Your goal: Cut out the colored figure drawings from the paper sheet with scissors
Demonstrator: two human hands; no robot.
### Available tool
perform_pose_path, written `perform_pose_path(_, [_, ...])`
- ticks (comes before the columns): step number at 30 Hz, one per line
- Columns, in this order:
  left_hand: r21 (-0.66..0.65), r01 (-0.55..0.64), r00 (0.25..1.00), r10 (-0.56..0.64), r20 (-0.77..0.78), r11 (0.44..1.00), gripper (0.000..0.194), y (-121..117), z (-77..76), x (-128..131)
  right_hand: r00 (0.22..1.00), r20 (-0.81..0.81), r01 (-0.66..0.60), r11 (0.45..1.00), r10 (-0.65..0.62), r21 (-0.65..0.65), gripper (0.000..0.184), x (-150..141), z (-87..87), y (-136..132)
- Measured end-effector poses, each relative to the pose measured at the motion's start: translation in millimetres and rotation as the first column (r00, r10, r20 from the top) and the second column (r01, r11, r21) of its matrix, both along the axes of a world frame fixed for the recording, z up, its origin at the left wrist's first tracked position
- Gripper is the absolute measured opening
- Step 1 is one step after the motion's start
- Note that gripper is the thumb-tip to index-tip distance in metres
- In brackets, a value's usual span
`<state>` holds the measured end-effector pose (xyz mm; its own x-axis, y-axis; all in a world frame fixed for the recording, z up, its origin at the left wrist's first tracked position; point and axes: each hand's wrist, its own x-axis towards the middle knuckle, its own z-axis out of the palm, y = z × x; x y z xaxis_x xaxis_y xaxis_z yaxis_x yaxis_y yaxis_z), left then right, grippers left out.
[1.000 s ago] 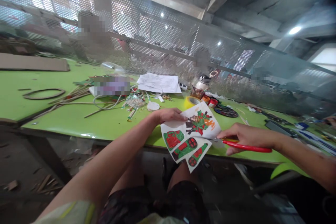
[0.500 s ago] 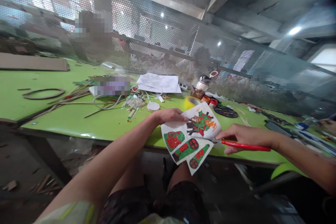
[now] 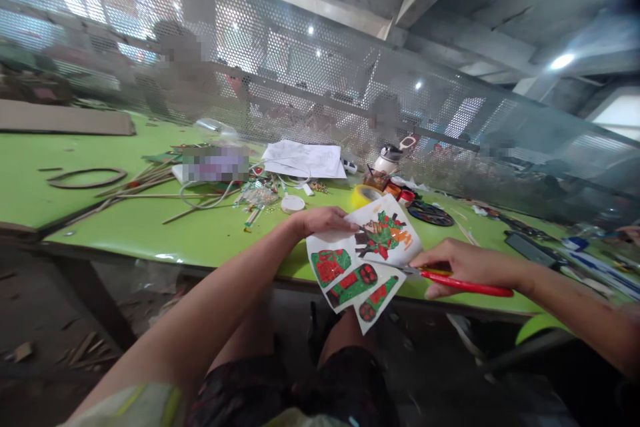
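Observation:
A white sheet of paper [image 3: 320, 241] with green, red and black painted figures hangs over the table's front edge. My left hand [image 3: 327, 220] pinches its upper left side, fingers closed on it. In my right hand [image 3: 453, 263] is a pair of scissors [image 3: 467, 283] with red handles, fingers wrapped round them. The blades point left and lie in a cut in the paper, between the large figure above and the smaller painted pieces below. The lower edge of the paper is cut into angled points.
Behind the paper on the green table [image 3: 210, 233] are yellow tape [image 3: 366, 195], red paint jars [image 3: 405, 197] and a dark palette [image 3: 431, 214]. White papers [image 3: 305, 159], a cable and thin sticks [image 3: 145, 180] lie leftward. A perforated screen [image 3: 300, 73] stands beyond.
The paper and my left hand stay nearly in place. My right hand and the scissors have shifted only slightly, the handles looking a little further apart.

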<state>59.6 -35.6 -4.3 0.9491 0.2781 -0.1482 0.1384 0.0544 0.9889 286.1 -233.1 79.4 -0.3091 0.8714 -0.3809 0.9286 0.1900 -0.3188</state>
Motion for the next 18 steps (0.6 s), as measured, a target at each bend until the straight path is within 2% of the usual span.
perform_pose_path(6, [0.016,0.016,1.000,-0.015,-0.005,1.000,0.027,3.9,-5.1,1.3,1.000,-0.025,-0.004,0.999,0.003,-0.038,0.052,-2.0,-0.6,-0.9])
perform_pose_path(11, [0.023,0.019,1.000,-0.019,-0.013,1.000,0.026,-0.5,-1.4,-0.6,0.998,-0.059,-0.018,0.998,0.015,-0.057,0.044,4.0,-3.4,-0.6])
perform_pose_path(18, [0.052,0.018,1.000,-0.017,-0.018,0.998,0.026,-6.7,1.5,-2.2,0.995,-0.095,-0.005,0.998,-0.001,-0.057,0.042,9.1,-6.5,-3.6])
